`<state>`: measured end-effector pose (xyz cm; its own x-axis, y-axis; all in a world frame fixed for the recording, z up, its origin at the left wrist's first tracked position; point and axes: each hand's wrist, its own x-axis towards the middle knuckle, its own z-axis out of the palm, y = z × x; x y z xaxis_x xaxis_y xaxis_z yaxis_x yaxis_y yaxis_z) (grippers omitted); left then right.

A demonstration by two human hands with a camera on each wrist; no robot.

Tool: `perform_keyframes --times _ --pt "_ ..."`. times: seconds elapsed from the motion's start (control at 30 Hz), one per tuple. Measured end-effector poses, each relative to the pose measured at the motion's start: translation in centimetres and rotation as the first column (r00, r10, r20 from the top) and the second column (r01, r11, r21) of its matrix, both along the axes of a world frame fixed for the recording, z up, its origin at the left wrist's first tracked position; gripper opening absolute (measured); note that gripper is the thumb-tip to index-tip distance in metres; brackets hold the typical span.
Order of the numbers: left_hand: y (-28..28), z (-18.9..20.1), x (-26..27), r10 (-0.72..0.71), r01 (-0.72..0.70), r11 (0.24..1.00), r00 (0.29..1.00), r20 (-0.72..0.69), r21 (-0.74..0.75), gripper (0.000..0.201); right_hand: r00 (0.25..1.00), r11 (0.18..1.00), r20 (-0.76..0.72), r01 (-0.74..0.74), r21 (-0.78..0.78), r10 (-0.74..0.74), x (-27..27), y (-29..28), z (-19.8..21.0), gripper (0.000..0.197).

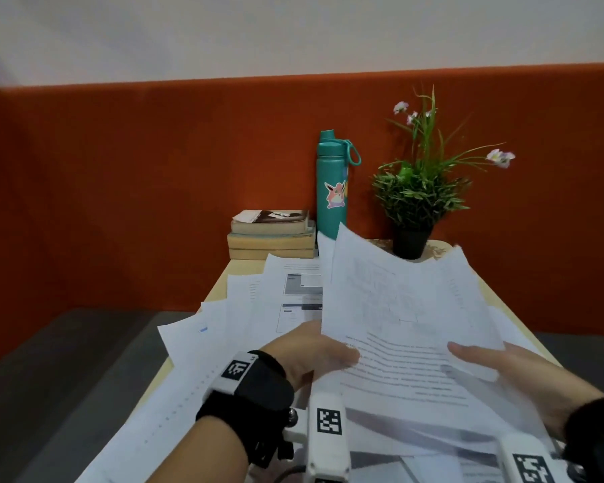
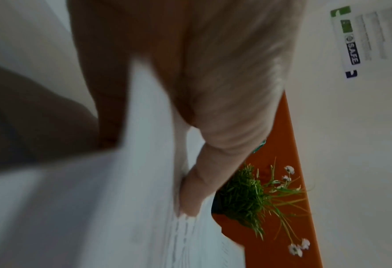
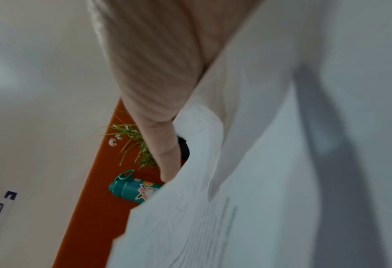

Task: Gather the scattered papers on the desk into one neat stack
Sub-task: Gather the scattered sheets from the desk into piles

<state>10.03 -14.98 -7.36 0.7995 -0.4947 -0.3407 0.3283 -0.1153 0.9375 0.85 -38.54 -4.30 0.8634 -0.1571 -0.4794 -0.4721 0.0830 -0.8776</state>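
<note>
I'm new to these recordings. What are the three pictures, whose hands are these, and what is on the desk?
No machine here: a person works with bare hands, wearing cameras. The head view looks down at the desk; each wrist view looks along one hand. The left hand and right hand both grip a bundle of white printed sheets lifted off the pale wooden desk. More loose white papers lie spread there. Behind stand a teal water bottle, a potted green plant and stacked books.
</note>
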Motion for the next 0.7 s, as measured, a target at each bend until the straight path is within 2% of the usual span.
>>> perform_keyframes --times 0.03,0.07,0.1,0.17,0.23,0.33,0.47,0.57,0.7 --pt "-0.1 0.0 -0.1 -0.001 0.001 1.0 1.0 0.011 -0.005 0.039 0.999 0.999 -0.017 -0.039 -0.037 0.038 0.3 -0.3 -1.0 0.077" --pt "-0.2 -0.1 -0.2 0.011 -0.01 1.0 1.0 0.02 -0.021 0.037 0.999 0.998 -0.022 -0.031 -0.053 0.03 0.5 -0.7 -1.9 0.089" --pt "-0.3 -0.1 -0.1 0.034 -0.034 0.999 0.999 0.024 -0.034 0.036 1.0 0.999 -0.027 -0.009 -0.048 0.007 0.6 -1.0 -2.5 0.081" --pt "-0.2 -0.2 0.3 0.072 -0.072 0.997 0.996 0.044 -0.013 0.035 1.0 1.0 -0.014 -0.001 -0.003 0.001 0.5 -0.9 -2.4 0.043" --pt "-0.1 -0.3 0.6 0.096 -0.099 0.995 0.992 0.082 0.03 0.035 1.0 1.0 -0.01 -0.004 0.022 0.004 0.7 -1.2 -2.4 0.03" --pt "-0.2 0.0 0.7 0.129 -0.132 0.991 0.984 0.125 0.017 0.035 0.996 0.998 0.066 0.065 0.004 -0.065 0.8 -1.3 -2.4 0.026" --pt "-0.6 0.8 0.5 0.18 -0.168 0.983 0.962 0.205 -0.073 0.041 0.976 0.99 0.17 0.141 -0.004 -0.138 0.3 -1.0 -1.9 0.023" --pt "-0.5 1.1 0.6 0.248 -0.249 0.968 0.919 0.305 -0.038 0.032 0.934 0.961 0.227 0.277 0.025 -0.275 0.5 -2.2 -2.0 0.031" --pt "-0.1 1.3 1.1 0.263 -0.296 0.952 0.916 0.302 0.071 0.042 0.868 0.885 0.192 0.464 0.015 -0.458 0.7 -4.8 -3.1 0.027"
